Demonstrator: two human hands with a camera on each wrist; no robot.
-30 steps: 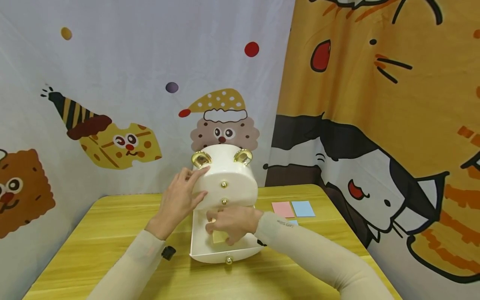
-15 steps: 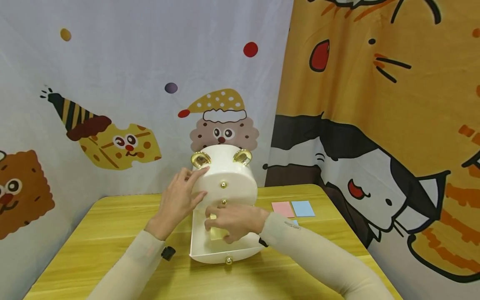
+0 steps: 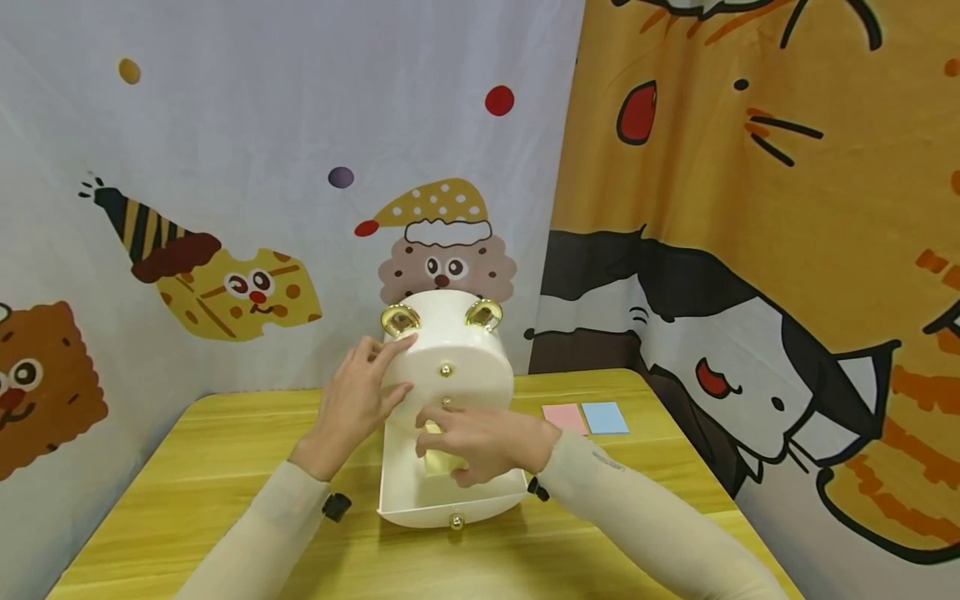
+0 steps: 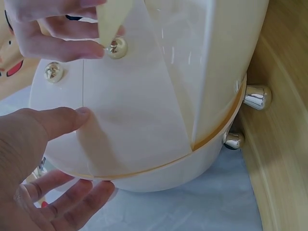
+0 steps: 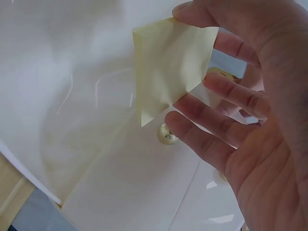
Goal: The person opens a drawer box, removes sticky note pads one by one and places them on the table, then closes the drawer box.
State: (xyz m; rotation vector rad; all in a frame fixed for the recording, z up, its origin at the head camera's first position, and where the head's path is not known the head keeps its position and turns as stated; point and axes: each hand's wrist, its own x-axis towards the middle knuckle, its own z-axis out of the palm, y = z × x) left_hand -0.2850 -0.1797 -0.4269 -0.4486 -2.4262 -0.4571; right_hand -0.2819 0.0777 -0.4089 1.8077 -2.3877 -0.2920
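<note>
A white drawer box (image 3: pixel 480 367) with gold ears (image 3: pixel 483 315) and gold knobs stands on the table. Its bottom drawer (image 3: pixel 408 492) is pulled out toward me. My left hand (image 3: pixel 352 400) holds the box's left edge, thumb on the front face and fingers against the curved side. Over the drawer, my right hand (image 3: pixel 487 442) pinches a pale yellow sticky note pad (image 5: pixel 175 67) between thumb and fingertips. In the right wrist view the pad is tilted, clear of the drawer floor. The left wrist view catches the pad (image 4: pixel 113 19) beside a gold knob (image 4: pixel 117 48).
Pink sticky notes (image 3: pixel 564 418) and blue sticky notes (image 3: pixel 604 417) lie side by side on the wooden table (image 3: pixel 247 467), right of the box. A cartoon-printed curtain (image 3: pixel 262 125) hangs behind. My right forearm (image 3: pixel 630 500) crosses the table's right side.
My right hand has shifted right and slightly up with the yellow sticky note pad. Its sleeve now covers a second blue note that showed earlier. The left hand keeps its place.
</note>
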